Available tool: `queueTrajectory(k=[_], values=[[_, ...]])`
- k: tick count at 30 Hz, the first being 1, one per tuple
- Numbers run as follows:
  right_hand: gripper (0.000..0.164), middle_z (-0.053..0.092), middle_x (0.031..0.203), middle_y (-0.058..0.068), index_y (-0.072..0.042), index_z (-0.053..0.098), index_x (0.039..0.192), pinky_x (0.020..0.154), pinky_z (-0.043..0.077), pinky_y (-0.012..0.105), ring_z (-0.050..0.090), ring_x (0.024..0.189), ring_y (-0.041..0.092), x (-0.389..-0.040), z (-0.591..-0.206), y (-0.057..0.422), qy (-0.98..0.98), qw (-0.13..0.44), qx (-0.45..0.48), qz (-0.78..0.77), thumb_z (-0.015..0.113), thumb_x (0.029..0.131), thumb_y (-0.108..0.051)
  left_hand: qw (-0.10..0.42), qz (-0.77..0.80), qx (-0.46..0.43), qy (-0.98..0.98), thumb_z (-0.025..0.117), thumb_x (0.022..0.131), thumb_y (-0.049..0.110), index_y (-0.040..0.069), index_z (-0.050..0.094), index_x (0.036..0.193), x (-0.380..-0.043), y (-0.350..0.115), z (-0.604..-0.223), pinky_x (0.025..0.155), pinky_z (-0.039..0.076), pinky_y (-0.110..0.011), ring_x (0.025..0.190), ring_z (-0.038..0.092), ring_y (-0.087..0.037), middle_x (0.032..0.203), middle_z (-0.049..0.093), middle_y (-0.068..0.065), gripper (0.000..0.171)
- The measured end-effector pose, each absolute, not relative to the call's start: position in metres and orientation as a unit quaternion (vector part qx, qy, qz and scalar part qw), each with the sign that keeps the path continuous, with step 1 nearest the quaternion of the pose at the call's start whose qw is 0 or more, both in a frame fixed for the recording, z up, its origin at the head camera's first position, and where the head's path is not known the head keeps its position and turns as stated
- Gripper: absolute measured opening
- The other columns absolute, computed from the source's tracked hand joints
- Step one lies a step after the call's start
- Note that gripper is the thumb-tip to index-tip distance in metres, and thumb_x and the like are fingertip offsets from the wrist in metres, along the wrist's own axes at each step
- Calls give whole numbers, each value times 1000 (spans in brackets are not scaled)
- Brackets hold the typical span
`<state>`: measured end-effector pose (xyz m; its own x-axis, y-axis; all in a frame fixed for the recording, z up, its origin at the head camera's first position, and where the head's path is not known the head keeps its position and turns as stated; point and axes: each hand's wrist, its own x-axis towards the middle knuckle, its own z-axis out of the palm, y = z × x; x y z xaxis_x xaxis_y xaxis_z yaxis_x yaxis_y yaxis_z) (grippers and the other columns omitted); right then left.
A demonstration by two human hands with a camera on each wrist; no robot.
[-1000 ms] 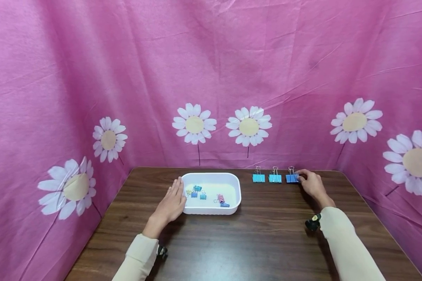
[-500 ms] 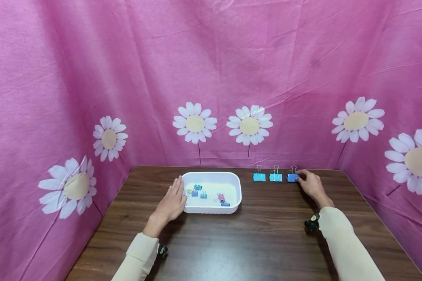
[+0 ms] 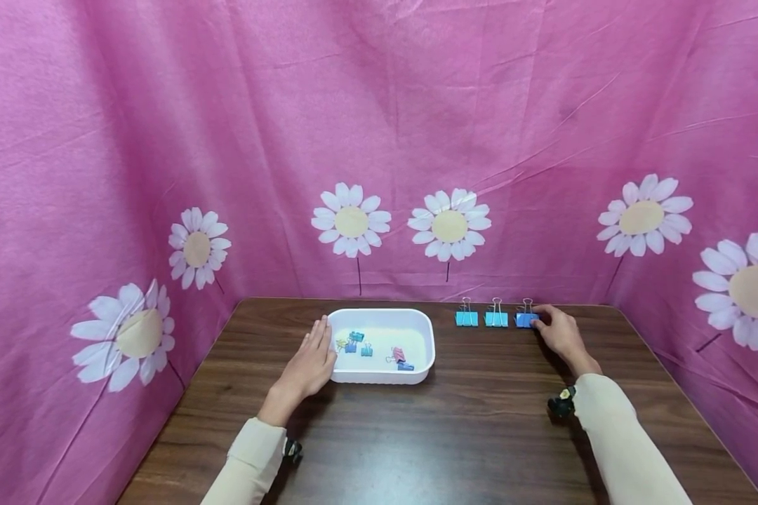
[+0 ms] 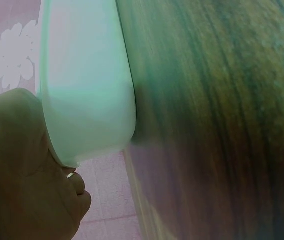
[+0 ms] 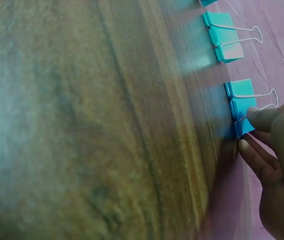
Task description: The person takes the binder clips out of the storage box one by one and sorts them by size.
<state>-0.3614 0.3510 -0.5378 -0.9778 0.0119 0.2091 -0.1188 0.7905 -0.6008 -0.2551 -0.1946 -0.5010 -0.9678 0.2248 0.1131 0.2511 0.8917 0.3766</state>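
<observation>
At the back right of the table, my right hand [image 3: 565, 340] pinches the end of a blue binder clip [image 3: 526, 320] that stands on the wood with its wire handles up. In the right wrist view the thumb [image 5: 262, 119] lies on the face of the blue clip [image 5: 241, 95], with fingertips behind and below its end. Two turquoise binder clips [image 3: 496, 320] stand to its left in the same row. My left hand [image 3: 308, 358] rests with straight fingers against the left side of a white plastic tray [image 3: 379, 377]. In the left wrist view the thumb side touches the tray's rim.
Several small binder clips lie in the tray, among them a pink one [image 3: 399, 354] and a teal one [image 3: 367, 350]. A pink flowered curtain [image 3: 391, 126] surrounds the brown wooden table [image 3: 467, 428] behind and at both sides.
The blue clip's handles have shifted slightly right and stand straighter, with my right hand still pinching it. My left hand has stayed at the tray.
</observation>
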Motion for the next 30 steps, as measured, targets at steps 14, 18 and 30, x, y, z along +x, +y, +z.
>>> queueTrajectory(k=[14, 18, 30], values=[[13, 71, 110, 23, -2, 72, 105, 81, 52, 50, 65, 97, 37, -358, -510, 337, -938, 155, 72, 300, 65, 105, -13, 39, -205, -126, -970, 39, 109, 17, -14, 27, 162, -254, -195, -499, 134, 23, -59, 164, 20, -45, 176, 18, -27, 62], [14, 73, 109, 22, 0, 75, 108, 83, 55, 50, 67, 97, 36, -360, -494, 322, -938, 135, 126, 293, 66, 104, -10, 36, -201, -127, -970, 38, 110, 18, -13, 25, 163, -256, -196, -499, 134, 23, -59, 164, 18, -44, 176, 17, -26, 62], [10, 77, 103, 11, -3, 77, 106, 81, 62, 48, 73, 90, 26, -356, -457, 256, -928, 120, 249, 251, 70, 102, -8, 54, -181, -126, -974, 41, 113, 22, -13, 28, 162, -256, -196, -501, 134, 23, -57, 164, 22, -43, 175, 21, -27, 62]])
